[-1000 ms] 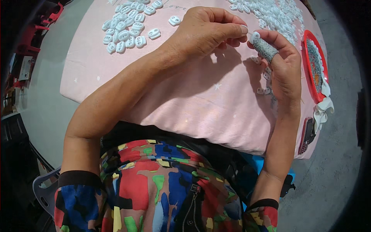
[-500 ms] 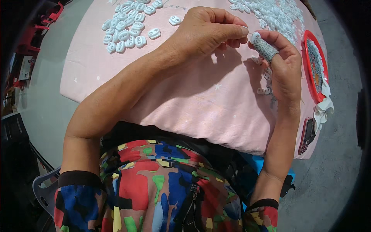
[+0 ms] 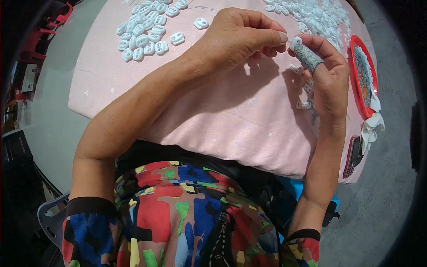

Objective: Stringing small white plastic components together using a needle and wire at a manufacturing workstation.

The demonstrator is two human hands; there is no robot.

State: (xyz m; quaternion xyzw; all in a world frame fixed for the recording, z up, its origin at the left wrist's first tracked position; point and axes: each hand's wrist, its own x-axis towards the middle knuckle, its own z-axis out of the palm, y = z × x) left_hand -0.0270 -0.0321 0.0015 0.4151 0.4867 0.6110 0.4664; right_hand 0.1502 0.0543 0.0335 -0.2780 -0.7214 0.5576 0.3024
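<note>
Over the far side of the pink-covered table, my left hand (image 3: pixel 247 38) is closed in a pinch, thumb against the bent fingers. Whatever sits between its fingertips is too small to make out. A short gap to the right, my right hand (image 3: pixel 331 66) is closed on a small white plastic piece (image 3: pixel 297 41) with a hole in it. That piece is held at the tip of the thumb, which wears a speckled grey sleeve (image 3: pixel 308 57). Below the right fingers, several small white pieces (image 3: pixel 304 105) lie on the cloth, partly hidden by the hand.
White oval plastic pieces with two holes (image 3: pixel 142 41) are grouped at the far left. A larger heap of white parts (image 3: pixel 322 20) lies far right. At the right edge are a red tray (image 3: pixel 368 111) of small grey parts, a white cloth (image 3: pixel 372 127) and a phone (image 3: pixel 354 155).
My right hand has shifted slightly to the right with the white piece, widening the gap to my left hand. The left hand has barely moved.
</note>
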